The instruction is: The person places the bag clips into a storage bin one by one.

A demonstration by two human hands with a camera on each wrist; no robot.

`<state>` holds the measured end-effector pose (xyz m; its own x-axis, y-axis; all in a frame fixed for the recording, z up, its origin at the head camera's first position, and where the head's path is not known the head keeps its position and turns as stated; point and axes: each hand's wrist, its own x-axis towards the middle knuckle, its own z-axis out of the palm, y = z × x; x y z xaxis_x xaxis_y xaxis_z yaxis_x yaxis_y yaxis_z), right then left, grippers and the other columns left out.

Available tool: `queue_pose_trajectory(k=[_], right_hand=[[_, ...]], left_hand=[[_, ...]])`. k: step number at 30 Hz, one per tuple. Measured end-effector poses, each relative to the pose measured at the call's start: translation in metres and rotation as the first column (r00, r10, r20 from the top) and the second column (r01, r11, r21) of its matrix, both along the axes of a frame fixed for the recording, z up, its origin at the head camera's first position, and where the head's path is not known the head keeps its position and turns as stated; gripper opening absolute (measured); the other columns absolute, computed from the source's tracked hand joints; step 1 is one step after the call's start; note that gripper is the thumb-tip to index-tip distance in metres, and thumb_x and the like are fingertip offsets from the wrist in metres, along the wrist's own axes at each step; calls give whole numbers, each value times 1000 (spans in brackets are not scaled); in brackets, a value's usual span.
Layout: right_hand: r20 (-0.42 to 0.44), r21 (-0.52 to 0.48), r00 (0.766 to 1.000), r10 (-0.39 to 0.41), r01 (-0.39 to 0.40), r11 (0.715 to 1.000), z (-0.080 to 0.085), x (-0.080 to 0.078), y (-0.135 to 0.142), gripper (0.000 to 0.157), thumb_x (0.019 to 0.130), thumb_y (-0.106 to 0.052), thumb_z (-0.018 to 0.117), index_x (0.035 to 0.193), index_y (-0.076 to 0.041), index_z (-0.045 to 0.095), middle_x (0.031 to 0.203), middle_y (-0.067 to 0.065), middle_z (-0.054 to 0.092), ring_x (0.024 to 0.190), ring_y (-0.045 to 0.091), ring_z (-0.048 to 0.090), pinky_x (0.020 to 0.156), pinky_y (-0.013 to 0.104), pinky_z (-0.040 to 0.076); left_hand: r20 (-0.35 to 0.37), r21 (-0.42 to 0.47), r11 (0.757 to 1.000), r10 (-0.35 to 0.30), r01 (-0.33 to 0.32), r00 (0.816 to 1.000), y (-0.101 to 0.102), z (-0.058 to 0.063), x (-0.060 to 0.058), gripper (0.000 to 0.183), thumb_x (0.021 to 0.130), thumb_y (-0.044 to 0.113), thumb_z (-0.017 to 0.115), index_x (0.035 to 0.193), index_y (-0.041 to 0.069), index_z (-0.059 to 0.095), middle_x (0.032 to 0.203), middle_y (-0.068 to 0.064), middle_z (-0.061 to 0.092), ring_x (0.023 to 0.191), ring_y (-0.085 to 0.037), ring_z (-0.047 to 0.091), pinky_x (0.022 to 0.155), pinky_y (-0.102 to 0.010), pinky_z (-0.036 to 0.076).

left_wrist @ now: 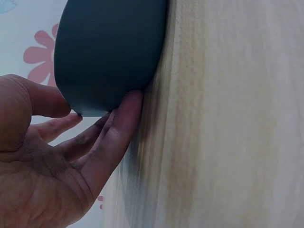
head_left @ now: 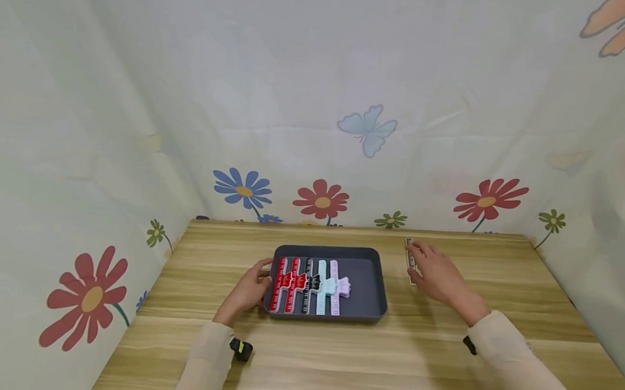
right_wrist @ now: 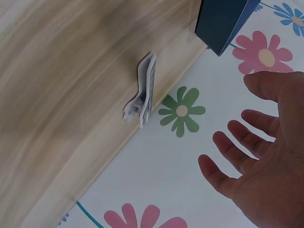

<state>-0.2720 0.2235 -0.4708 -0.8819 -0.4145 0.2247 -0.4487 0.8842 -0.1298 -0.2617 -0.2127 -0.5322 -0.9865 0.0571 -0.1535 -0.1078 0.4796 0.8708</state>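
Observation:
A dark grey tray (head_left: 358, 318) lies on the table with its left end in my left hand (head_left: 249, 289). The left wrist view shows the thumb at the tray's rim and fingertips (left_wrist: 129, 107) against the outside of its wall. Inside, several clips with piano-key patterns stand in a row: two red ones, a black one (head_left: 307, 299), a light blue one (head_left: 321, 303) and a light purple one (head_left: 335, 304). My right hand (head_left: 436, 276) hovers with spread, relaxed fingers by a loose black-and-white clip (head_left: 409, 248). That clip (right_wrist: 146, 90) is apart from the fingers in the right wrist view.
The wooden table (head_left: 323, 368) backs onto a pale curtain (head_left: 276, 85) printed with flowers and a butterfly. The loose clip lies to the right of the tray, towards the table's far edge. The row of clips fills the tray's left and middle part.

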Motion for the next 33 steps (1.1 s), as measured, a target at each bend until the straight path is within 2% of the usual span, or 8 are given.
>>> queue_pose_trajectory(k=[11,17,33], right_hand=[[51,16,998,-38,37,999,2,-7,6,60,92,-23,67,142,1,45,140,24,49,127,43,49,100,64,43],[51,11,998,-38,38,999,0,-10,9,59,93,-21,66,143,2,44,140,26,49,126,44,50,101,64,41],[72,52,993,-96,92,994,-17,-22,20,53,93,-19,65,137,5,48,136,29,49,122,47,51,93,65,45]], left_hand=[[8,-13,1000,3,-3,1000,-2,-2,1,53,101,10,47,152,17,35,140,-28,50,105,-33,64,54,-34,57],[3,-10,1000,3,-3,1000,-1,-1,0,52,102,12,47,152,18,35,141,-27,50,107,-34,64,55,-35,57],[-3,-10,1000,-14,14,1000,-2,-4,-3,53,101,9,47,153,16,33,140,-29,50,106,-33,65,55,-34,56]])
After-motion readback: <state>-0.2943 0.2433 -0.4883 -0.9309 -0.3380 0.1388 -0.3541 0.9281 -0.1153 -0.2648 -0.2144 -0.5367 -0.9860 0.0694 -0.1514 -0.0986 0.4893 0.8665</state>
